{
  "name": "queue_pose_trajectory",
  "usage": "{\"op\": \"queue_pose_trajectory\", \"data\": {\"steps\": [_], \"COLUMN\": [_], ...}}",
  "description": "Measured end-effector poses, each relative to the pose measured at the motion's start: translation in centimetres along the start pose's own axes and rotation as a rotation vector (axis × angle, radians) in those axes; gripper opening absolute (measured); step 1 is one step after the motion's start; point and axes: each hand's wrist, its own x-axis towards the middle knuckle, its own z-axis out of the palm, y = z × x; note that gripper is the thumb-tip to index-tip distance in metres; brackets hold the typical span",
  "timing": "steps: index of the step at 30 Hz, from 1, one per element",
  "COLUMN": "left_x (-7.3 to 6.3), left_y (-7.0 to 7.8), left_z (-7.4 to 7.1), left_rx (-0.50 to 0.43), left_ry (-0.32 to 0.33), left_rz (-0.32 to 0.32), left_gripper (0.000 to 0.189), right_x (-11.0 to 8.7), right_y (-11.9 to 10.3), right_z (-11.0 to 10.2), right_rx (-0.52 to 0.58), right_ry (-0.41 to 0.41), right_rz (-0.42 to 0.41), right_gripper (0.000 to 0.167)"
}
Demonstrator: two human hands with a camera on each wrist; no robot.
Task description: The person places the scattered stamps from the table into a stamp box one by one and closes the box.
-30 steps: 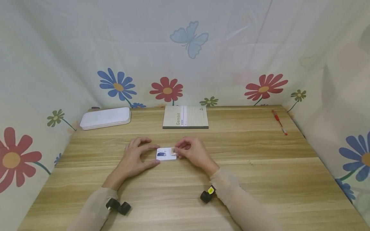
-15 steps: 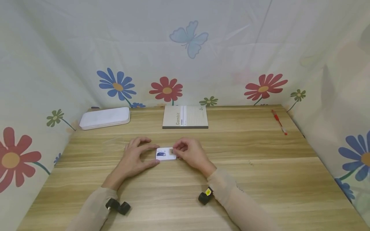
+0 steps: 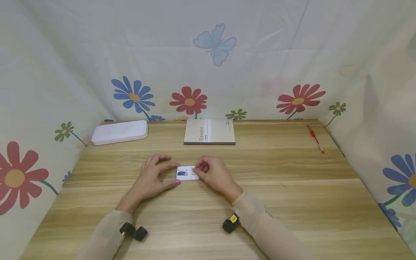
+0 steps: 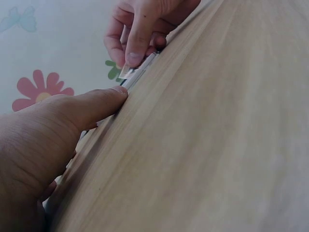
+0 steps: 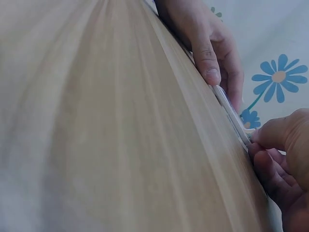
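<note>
A small flat white card-like piece (image 3: 182, 173), printed with a dark blue picture, lies on the table in the head view. My left hand (image 3: 152, 176) holds its left end, thumb at the near corner and index finger at the far one. My right hand (image 3: 215, 174) pinches a small brownish stamp-like square (image 3: 193, 171) over the card's right part. In the left wrist view the square (image 4: 126, 72) shows pale and tilted under the right thumb. The right wrist view shows the card (image 5: 231, 114) edge-on between both hands.
At the back of the wood-grain table (image 3: 182, 224) lie a white case (image 3: 119, 131) and a Gambit notebook (image 3: 209, 132). A red pen (image 3: 315, 138) is at the far right. A thin transparent sheet (image 3: 128, 161) lies left of the left hand. A flowered curtain encloses the table.
The right hand has shifted slightly left over the card, bringing the small square further in from the card's right edge. The left hand has stayed in place on the card.
</note>
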Motion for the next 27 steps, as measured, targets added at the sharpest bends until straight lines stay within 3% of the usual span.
{"op": "queue_pose_trajectory", "data": {"steps": [8,27], "left_x": [-0.01,-0.11], "left_y": [0.13,0.07], "left_z": [-0.05,-0.09], "left_rx": [0.000,-0.012], "left_ry": [-0.006,-0.007], "left_rz": [-0.011,-0.004], "left_gripper": [0.059,0.059], "right_x": [0.00,-0.13], "right_y": [0.06,-0.15], "right_z": [0.11,-0.11], "right_rx": [-0.091,-0.129], "right_ry": [0.012,0.010], "right_rz": [-0.025,-0.027], "right_gripper": [0.006,0.006]}}
